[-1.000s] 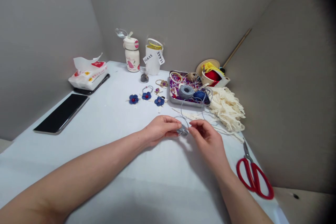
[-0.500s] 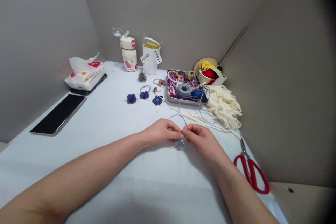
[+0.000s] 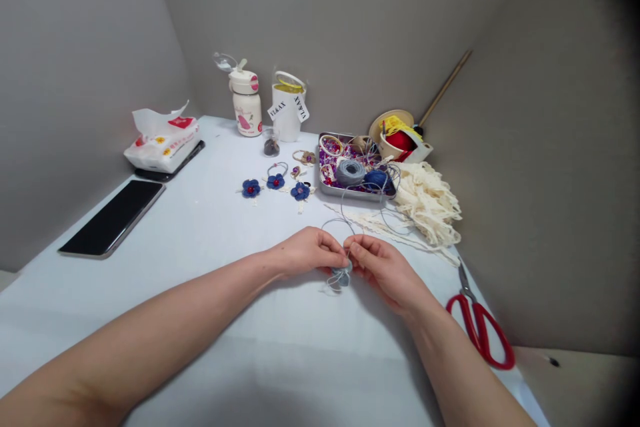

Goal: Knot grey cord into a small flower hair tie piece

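Between my hands hangs a small grey-blue yarn flower [image 3: 342, 275] with loose pale thread ends. My left hand [image 3: 315, 251] pinches its upper edge between thumb and fingers. My right hand [image 3: 375, 263] is closed at the flower's right side, fingertips pressed together by the yarn; any tool in them is too small to make out. A grey-blue yarn strand [image 3: 345, 203] runs from my fingers back to the grey-blue yarn ball [image 3: 351, 172] in the metal tray [image 3: 357, 194]. Finished-looking blue flowers [image 3: 275, 181] with bead centres lie beyond my left hand.
Cream lace trim [image 3: 425, 203] is heaped right of the tray. Red-handled scissors [image 3: 480, 323] lie by the right edge. A phone [image 3: 114, 217] and a tissue pack [image 3: 164, 143] are on the left. A bottle [image 3: 247, 107] and a white canister [image 3: 287, 110] stand at the back.
The fingers of my right hand have curled and shifted slightly at the yarn. The flower has turned a little, and its loose thread ends now spread to the lower left.
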Tool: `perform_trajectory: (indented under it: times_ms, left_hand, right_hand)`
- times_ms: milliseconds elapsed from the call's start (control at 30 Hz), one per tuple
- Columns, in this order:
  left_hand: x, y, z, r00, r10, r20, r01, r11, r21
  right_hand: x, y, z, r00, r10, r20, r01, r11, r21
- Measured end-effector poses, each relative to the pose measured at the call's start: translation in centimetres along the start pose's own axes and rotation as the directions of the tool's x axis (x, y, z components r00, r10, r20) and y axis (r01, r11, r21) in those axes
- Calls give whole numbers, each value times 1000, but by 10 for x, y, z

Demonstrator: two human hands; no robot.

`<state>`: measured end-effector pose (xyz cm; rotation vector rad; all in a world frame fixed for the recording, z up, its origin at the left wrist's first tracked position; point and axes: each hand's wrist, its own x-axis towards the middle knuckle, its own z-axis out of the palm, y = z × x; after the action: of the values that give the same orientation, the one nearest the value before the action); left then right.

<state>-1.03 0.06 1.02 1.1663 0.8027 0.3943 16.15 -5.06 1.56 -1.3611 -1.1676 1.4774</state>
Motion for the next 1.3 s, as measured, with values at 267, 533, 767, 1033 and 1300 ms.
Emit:
perform_trajectory:
  times_ms: [267, 533, 767, 1033, 1300]
  left_hand:
    - [-1, 3, 1, 1000, -17, -16, 17, 998, 57]
    - [-2, 2, 1, 1000, -4, 15, 3, 997, 82]
    - [-2, 2, 0, 998, -28, 51, 22, 993, 116]
    - [-4, 5, 1, 994, -45, 102, 24, 980, 199]
    - [-3, 7, 1, 994, -67, 88, 43, 966, 257]
  right_hand:
    - [-2, -2, -4, 999, -35, 25, 38, 993, -113]
    - [0, 3, -3, 994, -108, -13, 107, 991, -82]
    - [5, -1, -1, 998, -56, -36, 62, 981, 182]
    - [4, -1, -2, 997, -43, -69, 64, 939, 338]
    - [12, 2, -15, 969, -64, -239, 161, 898, 410]
